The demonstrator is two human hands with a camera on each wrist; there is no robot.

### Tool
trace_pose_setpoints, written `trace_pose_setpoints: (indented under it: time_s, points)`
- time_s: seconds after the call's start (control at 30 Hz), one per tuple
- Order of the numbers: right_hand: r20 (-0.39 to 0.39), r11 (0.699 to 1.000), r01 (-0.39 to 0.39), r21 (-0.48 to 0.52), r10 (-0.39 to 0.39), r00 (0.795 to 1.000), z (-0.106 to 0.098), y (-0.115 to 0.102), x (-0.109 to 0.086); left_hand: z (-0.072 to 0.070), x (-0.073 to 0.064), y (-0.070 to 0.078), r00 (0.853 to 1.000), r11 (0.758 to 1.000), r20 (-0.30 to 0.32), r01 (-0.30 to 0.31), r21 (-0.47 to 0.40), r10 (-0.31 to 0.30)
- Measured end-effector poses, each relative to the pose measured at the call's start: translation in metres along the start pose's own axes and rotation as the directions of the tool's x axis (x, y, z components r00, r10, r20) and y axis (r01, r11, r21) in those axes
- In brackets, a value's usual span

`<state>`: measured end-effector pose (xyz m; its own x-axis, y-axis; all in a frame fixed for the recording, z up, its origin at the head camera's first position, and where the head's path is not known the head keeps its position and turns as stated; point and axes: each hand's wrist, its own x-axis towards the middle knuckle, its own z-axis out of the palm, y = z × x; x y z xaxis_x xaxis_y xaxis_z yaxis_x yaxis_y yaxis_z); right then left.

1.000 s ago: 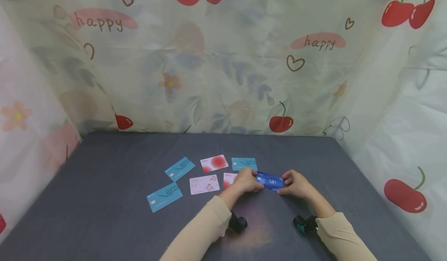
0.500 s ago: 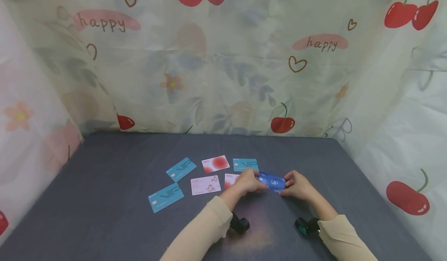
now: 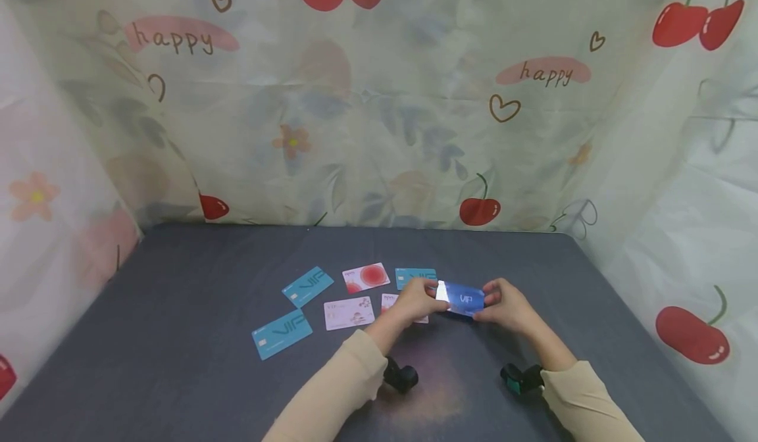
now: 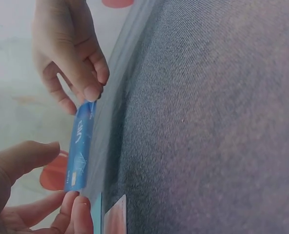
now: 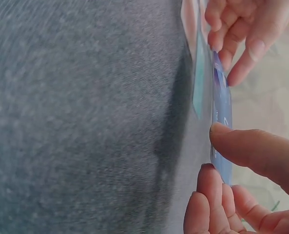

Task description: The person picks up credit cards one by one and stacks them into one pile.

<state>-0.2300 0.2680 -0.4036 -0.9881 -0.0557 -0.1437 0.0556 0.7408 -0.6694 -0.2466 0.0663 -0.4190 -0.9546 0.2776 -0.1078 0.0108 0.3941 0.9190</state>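
Note:
A dark blue VIP card (image 3: 464, 298) is held up between both hands, a little off the dark table, with its shadow below it. My left hand (image 3: 414, 302) has its fingers at the card's left end; in the left wrist view its thumb (image 4: 42, 153) stands slightly apart from the card's face. My right hand (image 3: 508, 305) pinches the right end, thumb in front and fingers behind. Under and beside the left hand lie a pink-white card (image 3: 389, 301), partly covered, and a teal VIP card (image 3: 416, 275) just behind.
Further left on the dark table (image 3: 195, 323) lie a red-and-white card (image 3: 365, 277), a pale pink card (image 3: 348, 314) and two teal cards, one behind (image 3: 306, 286) and one nearer (image 3: 281, 335). A printed curtain (image 3: 367, 133) stands behind the table.
Both hands have raised the blue card slightly and tilted it, so glare now shows on its left end. The other cards lie where they were.

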Motion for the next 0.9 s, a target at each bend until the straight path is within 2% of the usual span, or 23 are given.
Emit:
trace_pose_setpoints:
  time_s: [0.23, 0.57, 0.73, 0.9]
  points:
    - [-0.007, 0.998, 0.052, 0.036, -0.051, 0.999, -0.001, -0.005, -0.001, -0.005, 0.0, 0.0, 0.997, 0.998, -0.033, -0.065, 0.007, 0.065]
    - [-0.002, 0.995, 0.087, 0.049, -0.087, 0.996, 0.0, -0.015, -0.005, -0.016, -0.005, -0.002, 0.994, 0.995, -0.034, -0.102, -0.002, 0.101]
    - [0.004, 0.996, 0.084, 0.037, -0.084, 0.996, 0.0, -0.018, -0.006, -0.021, -0.008, -0.003, 0.992, 0.992, -0.024, -0.123, 0.019, 0.123]
    - [0.007, 0.996, 0.082, 0.032, -0.082, 0.997, 0.002, -0.02, -0.007, -0.025, -0.011, -0.005, 0.991, 0.991, 0.007, -0.136, 0.005, 0.136]
